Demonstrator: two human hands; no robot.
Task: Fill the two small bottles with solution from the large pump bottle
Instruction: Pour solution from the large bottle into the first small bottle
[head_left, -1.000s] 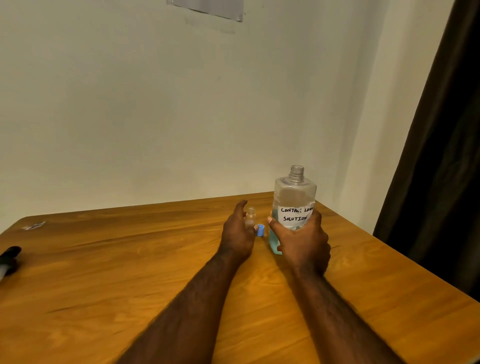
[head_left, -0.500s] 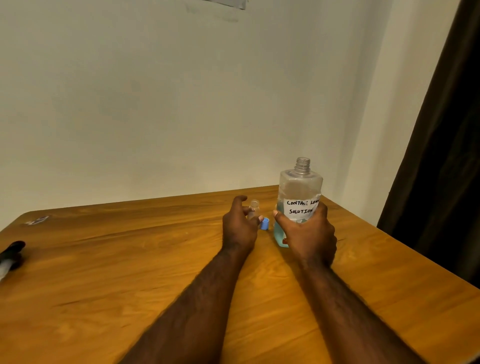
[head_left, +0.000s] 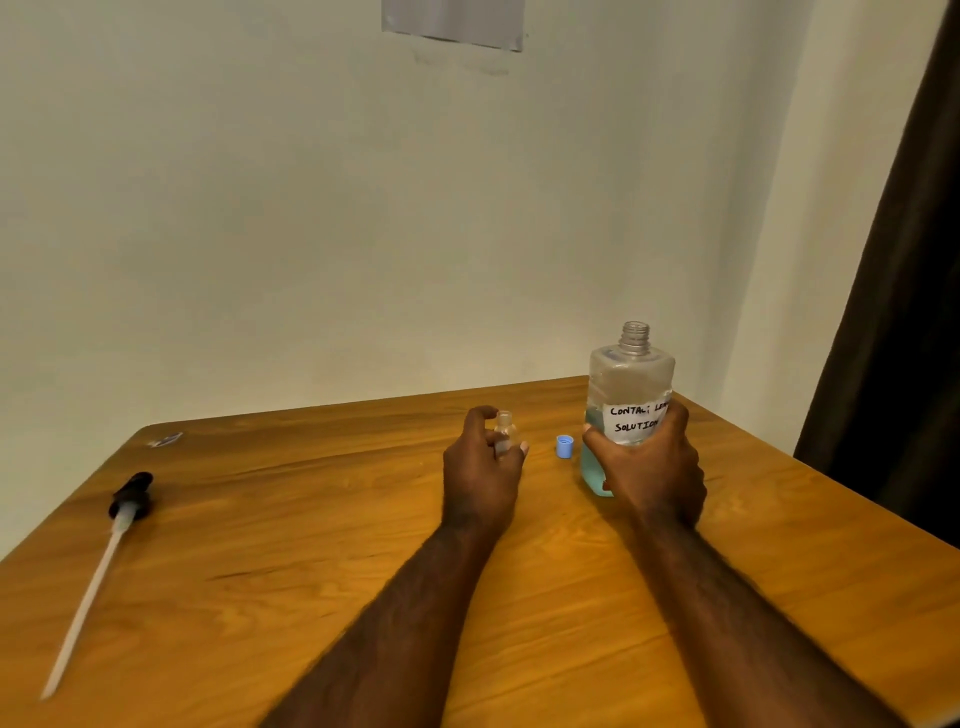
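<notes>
Label end (head_left: 655, 410) of large bottle (head_left: 631, 374) under right hand (head_left: 649, 470), vial (head_left: 505, 429) inside left hand (head_left: 480, 473)

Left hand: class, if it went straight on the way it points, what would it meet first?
The left hand holds the small bottle; past it the way looks free: bare table, then probably the wall. The cap lies right of that line, though depth is unclear.

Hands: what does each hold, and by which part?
Left hand holds the small bottle by its body, neck free. Right hand grips the large bottle around its lower body, at the label.
</notes>
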